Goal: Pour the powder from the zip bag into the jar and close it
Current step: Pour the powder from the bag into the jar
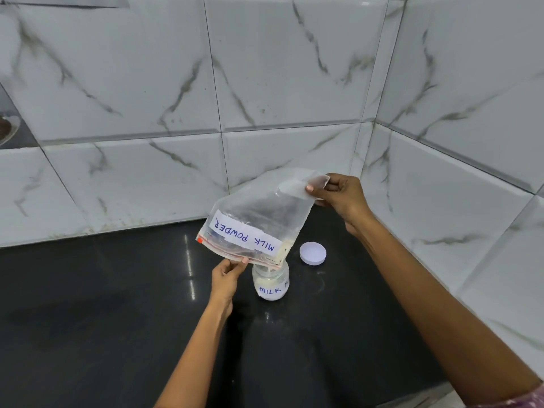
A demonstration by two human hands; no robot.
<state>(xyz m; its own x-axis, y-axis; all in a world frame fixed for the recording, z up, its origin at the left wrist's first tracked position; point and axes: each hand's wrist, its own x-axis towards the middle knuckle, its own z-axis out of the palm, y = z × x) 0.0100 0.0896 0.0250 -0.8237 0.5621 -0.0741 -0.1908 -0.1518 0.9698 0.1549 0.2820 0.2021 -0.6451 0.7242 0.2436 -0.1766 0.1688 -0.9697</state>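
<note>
A clear zip bag (259, 213) labelled "MILK POWDER" hangs upside down over a small clear jar (270, 285). The bag's zip end rests at the jar's open mouth, and a little pale powder sits in its lower right corner. My right hand (343, 195) pinches the bag's raised bottom corner. My left hand (228, 275) pinches the zip edge from below, just left of the jar. The jar stands upright on the black counter (88, 304), holds white powder and carries a "MILK" label. Its white lid (313, 253) lies on the counter to the jar's right.
White marble-pattern tiled walls (294, 83) meet in a corner behind and to the right of the jar. A plate edge (8, 128) shows at the far left in a wall recess. The counter's front right edge runs under my right forearm.
</note>
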